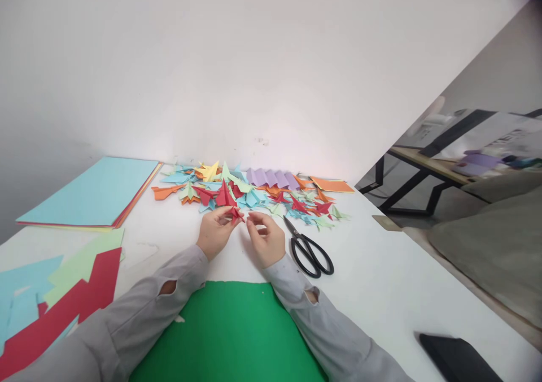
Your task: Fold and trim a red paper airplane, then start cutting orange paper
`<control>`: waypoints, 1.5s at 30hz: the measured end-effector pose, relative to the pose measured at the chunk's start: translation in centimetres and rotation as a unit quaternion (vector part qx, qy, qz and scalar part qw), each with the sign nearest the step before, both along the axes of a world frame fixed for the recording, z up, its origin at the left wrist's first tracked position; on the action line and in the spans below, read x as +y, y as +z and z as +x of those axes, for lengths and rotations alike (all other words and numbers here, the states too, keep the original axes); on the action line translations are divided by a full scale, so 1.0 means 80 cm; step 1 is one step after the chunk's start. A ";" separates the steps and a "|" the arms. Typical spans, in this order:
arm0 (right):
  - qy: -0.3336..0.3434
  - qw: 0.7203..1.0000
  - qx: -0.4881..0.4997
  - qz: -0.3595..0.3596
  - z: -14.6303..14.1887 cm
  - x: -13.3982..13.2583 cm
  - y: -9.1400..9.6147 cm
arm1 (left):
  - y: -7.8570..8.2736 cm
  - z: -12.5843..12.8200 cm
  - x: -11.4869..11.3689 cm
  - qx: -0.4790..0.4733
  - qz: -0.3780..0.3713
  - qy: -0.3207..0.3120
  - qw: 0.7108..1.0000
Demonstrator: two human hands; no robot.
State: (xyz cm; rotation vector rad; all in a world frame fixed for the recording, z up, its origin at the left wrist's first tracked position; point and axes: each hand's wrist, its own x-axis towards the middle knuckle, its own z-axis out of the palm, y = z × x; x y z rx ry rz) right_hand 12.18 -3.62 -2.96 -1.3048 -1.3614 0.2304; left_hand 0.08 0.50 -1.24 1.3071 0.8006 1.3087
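A green sheet (232, 331) lies nearest; my left hand (215, 234) pinches a red paper fold (237, 214); my right hand (270, 238) curls its fingers close, grip unclear; light pressure should keep creases crisp.

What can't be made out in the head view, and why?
All head view:
Red paper: full shape, partly hidden by the left hand.
Right hand: contact with that paper, too small to tell.
Folded papers: count, hidden by overlap.
Green sheet: near end, cut off by bottom edge.
Black object: identity, same edge.
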 end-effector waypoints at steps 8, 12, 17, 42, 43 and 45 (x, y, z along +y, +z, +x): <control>-0.005 0.991 -0.101 0.092 -0.003 -0.005 0.001 | -0.014 -0.002 0.006 0.088 0.072 0.026 0.993; -0.010 0.990 -0.115 0.085 -0.001 -0.004 -0.001 | -0.016 -0.002 0.007 0.097 0.092 0.014 0.991; -0.017 0.994 -0.086 0.068 0.000 -0.001 -0.003 | -0.012 -0.002 0.004 0.106 0.085 -0.004 0.991; 0.018 0.999 -0.027 0.037 0.003 0.002 -0.007 | -0.016 -0.001 0.007 0.144 0.106 -0.016 0.984; 0.019 0.999 -0.025 0.038 0.003 0.002 -0.007 | -0.015 -0.002 0.007 0.148 0.107 -0.020 0.983; 0.020 0.999 -0.025 0.038 0.003 0.002 -0.007 | -0.013 -0.002 0.006 0.155 0.110 -0.024 0.982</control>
